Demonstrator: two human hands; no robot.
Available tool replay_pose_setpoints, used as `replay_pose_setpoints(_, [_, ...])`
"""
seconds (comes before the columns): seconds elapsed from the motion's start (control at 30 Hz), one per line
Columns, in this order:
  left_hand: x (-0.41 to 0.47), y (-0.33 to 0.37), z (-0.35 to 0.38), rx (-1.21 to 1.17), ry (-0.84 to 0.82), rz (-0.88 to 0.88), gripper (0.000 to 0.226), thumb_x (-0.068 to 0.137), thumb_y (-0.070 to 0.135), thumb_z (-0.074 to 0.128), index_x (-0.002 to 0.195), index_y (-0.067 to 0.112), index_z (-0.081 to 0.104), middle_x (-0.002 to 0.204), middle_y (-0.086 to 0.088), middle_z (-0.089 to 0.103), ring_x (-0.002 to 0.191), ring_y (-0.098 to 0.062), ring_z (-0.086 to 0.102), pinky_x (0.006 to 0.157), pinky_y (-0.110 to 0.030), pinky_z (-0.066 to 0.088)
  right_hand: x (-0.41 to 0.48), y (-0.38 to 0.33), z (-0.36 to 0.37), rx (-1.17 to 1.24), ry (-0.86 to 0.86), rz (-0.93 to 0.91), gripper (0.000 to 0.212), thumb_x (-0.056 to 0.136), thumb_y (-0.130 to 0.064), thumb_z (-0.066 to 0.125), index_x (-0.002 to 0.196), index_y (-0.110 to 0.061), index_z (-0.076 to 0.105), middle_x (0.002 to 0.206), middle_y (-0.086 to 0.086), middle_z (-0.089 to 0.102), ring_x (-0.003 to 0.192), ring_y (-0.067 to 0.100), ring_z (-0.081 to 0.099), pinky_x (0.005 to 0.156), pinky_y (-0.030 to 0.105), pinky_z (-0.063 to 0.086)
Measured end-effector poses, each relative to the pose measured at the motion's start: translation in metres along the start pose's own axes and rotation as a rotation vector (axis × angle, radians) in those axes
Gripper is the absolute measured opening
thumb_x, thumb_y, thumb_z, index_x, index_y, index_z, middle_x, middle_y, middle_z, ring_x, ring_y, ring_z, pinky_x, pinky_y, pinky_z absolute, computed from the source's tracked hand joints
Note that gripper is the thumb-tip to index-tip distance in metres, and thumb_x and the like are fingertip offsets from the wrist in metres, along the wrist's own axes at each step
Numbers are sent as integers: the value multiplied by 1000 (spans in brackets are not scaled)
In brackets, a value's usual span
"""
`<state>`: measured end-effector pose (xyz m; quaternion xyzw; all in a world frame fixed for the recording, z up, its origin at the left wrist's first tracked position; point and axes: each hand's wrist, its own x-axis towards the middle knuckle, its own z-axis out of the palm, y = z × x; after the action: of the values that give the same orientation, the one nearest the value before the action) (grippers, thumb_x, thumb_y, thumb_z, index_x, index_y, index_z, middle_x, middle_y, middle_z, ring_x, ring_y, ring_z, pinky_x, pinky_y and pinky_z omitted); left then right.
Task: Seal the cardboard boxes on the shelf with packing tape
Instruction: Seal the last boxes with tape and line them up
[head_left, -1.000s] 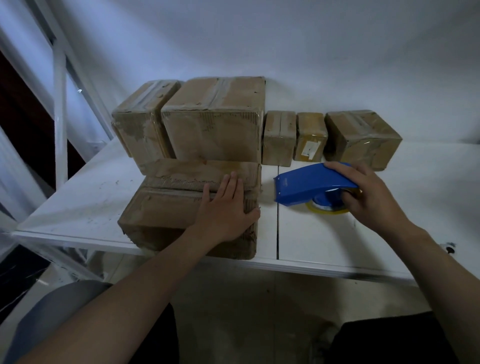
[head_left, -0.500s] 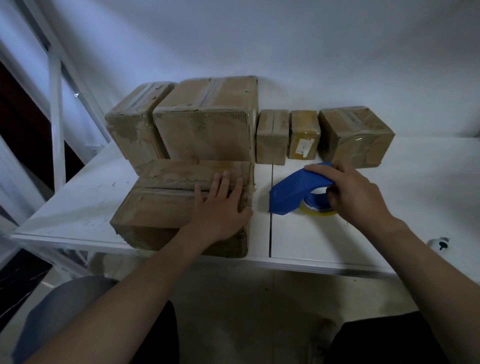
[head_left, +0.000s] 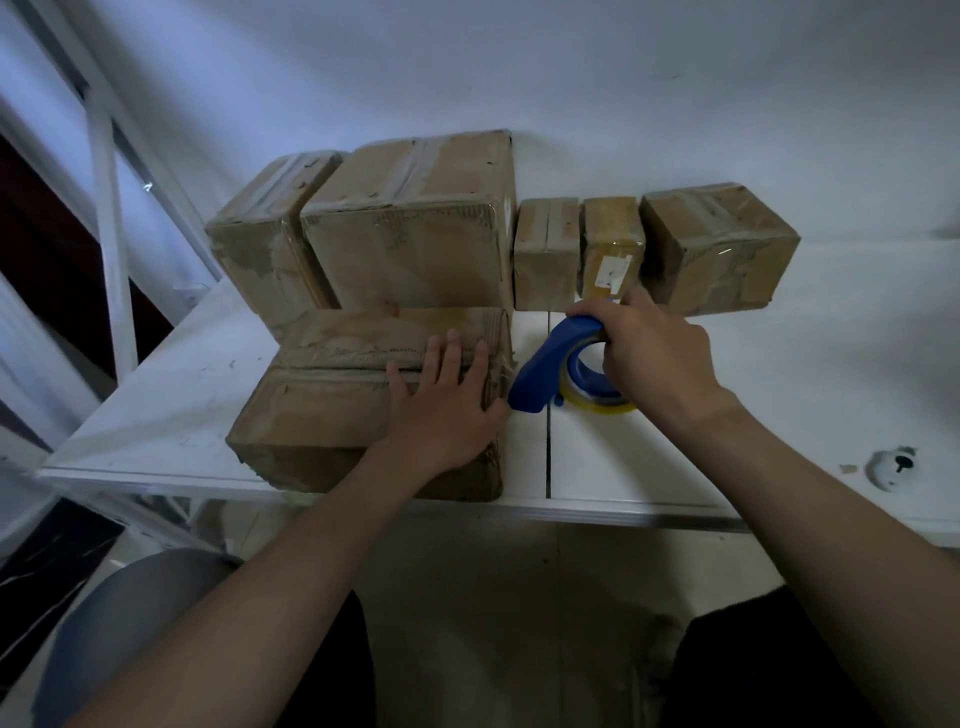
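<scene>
6 cardboard boxes (head_left: 332, 410) (5 at bk, 1 frt) & 1 tape dispenser (head_left: 540, 364).

Front box (head_left: 332, 410) on shelf (head_left: 675, 467), at near edge. Directly behind front box: two larger boxes (head_left: 415, 244) side by side against wall (head_left: 571, 78). Behind-right of front box: three smaller boxes (head_left: 610, 249) in row. Tape dispenser (head_left: 540, 369) on shelf just right of front box, right hand (head_left: 654, 353) on it. Left hand (head_left: 447, 400) on front box top, right end.

Plain white wall (head_left: 623, 78) behind; white shelf (head_left: 779, 374), seam down middle; white metal frame (head_left: 106, 208) left; dull floor (head_left: 519, 597) below.
</scene>
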<state>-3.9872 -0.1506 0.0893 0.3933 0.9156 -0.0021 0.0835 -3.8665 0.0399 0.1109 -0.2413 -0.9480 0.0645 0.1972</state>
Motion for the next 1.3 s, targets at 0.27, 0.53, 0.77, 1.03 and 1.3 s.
replay_pose_setpoints(0.27, [1,-1,1,-9,-9,-6,71,99,63,16,156,33,-15,163,0,-28,149,-20,-27,116,-65,-12,7,-5,3,-33,-76,75,54,88,-9,59,131,-42,53,120,7,56,94,33,61,68,37,41])
replay_pose_setpoints(0.53, [1,1,1,7,-9,-12,71,100,61,17,157,33,-15,163,0,-27,150,-20,-25,116,-66,-11,5,-2,0,10,-139,132,49,91,-8,55,132,-37,56,119,10,57,95,33,60,72,40,47])
replay_pose_setpoints(0.77, [0,1,1,4,-13,-21,70,100,61,18,157,35,-14,163,2,-26,150,-18,-24,116,-65,-11,2,12,0,117,-215,229,52,88,-6,54,128,-38,55,115,8,59,90,33,62,69,41,54])
replay_pose_setpoints(1.03, [-8,15,-4,119,-49,-31,76,102,60,14,157,17,-16,163,-7,-26,151,-21,-21,117,-63,-12,11,66,13,430,-437,647,30,91,-8,67,115,0,51,95,21,61,81,39,70,74,55,60])
replay_pose_setpoints(1.3, [-22,8,-11,68,-110,57,80,101,48,31,157,16,-17,163,-5,-28,151,-20,-23,121,-58,-5,2,65,9,398,-470,579,29,92,-17,66,109,1,52,108,17,61,91,37,67,78,51,60])
